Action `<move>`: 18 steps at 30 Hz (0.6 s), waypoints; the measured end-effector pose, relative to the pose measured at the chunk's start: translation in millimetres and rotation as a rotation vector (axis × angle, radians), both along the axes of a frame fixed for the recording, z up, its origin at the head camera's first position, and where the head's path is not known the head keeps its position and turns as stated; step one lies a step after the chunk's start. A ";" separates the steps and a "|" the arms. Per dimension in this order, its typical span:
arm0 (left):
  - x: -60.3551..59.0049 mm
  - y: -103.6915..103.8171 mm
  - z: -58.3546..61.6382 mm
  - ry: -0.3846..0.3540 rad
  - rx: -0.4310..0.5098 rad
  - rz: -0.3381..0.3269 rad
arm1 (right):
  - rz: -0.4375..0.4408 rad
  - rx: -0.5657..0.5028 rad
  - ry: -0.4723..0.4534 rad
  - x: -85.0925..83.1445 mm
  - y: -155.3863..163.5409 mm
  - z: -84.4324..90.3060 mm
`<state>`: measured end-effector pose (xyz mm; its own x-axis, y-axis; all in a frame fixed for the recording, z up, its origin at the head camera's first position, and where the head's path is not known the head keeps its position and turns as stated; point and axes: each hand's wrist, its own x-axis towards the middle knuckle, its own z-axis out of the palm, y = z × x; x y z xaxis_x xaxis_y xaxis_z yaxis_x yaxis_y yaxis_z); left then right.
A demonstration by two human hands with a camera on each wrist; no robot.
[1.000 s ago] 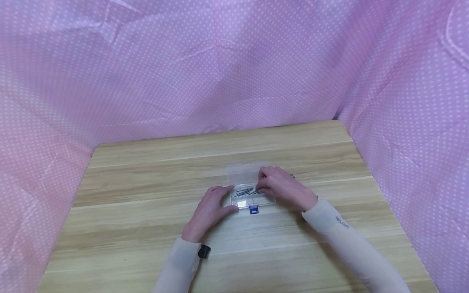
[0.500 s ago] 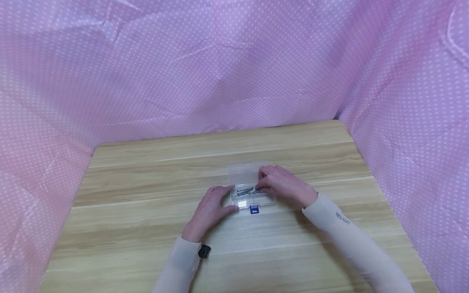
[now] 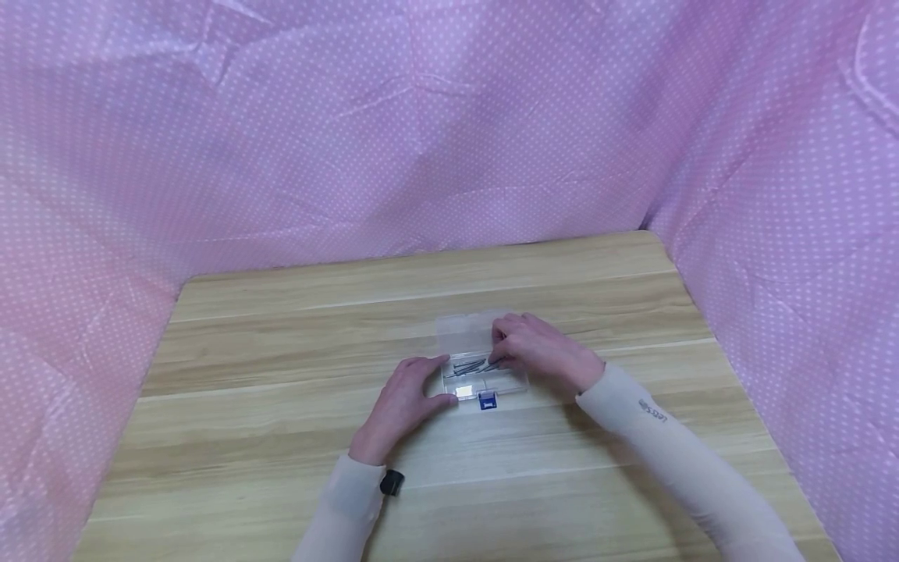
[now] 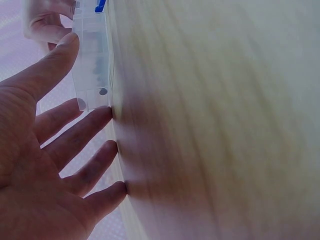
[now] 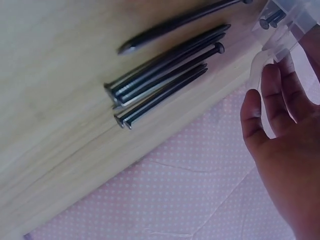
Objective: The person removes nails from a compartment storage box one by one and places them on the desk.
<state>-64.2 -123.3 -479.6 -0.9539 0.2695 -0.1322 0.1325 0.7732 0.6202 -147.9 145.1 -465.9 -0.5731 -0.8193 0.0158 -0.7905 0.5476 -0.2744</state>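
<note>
A small clear plastic box (image 3: 483, 378) lies in the middle of the wooden table (image 3: 281, 367), its lid folded back and a blue latch (image 3: 487, 402) at the front. Several long steel nails (image 3: 469, 366) lie inside. My left hand (image 3: 403, 402) braces the box's left end: the thumb (image 4: 47, 70) lies straight against the box (image 4: 92, 60), and the other fingers touch the table. My right hand (image 3: 537, 351) hovers over the box's right half, fingertips by the nails. In the right wrist view its fingers (image 5: 277, 117) are fairly straight beside the clear wall (image 5: 285, 30). More nails (image 5: 162, 77) lie on the wood.
Pink dotted cloth (image 3: 449, 140) walls in the table at the back and on both sides. Bare wood stretches left, right and in front of the box. A black band (image 3: 390, 482) sits on my left wrist.
My right hand has drifted a little back and left over the box. The left hand and the box have stayed put.
</note>
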 end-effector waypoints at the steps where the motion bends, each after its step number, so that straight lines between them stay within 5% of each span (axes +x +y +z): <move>1: -0.1 0.0 0.1 0.000 0.000 0.000 | 0.000 0.004 -0.001 0.2 -0.1 0.1; 18: -0.9 -1.0 0.6 -0.014 0.011 0.010 | 0.002 0.020 0.041 1.2 -4.6 -0.3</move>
<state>-65.0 -124.4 -479.0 -0.9547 0.2610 -0.1429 0.1156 0.7679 0.6301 -146.7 140.6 -466.2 -0.5709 -0.8207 0.0229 -0.8018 0.5513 -0.2308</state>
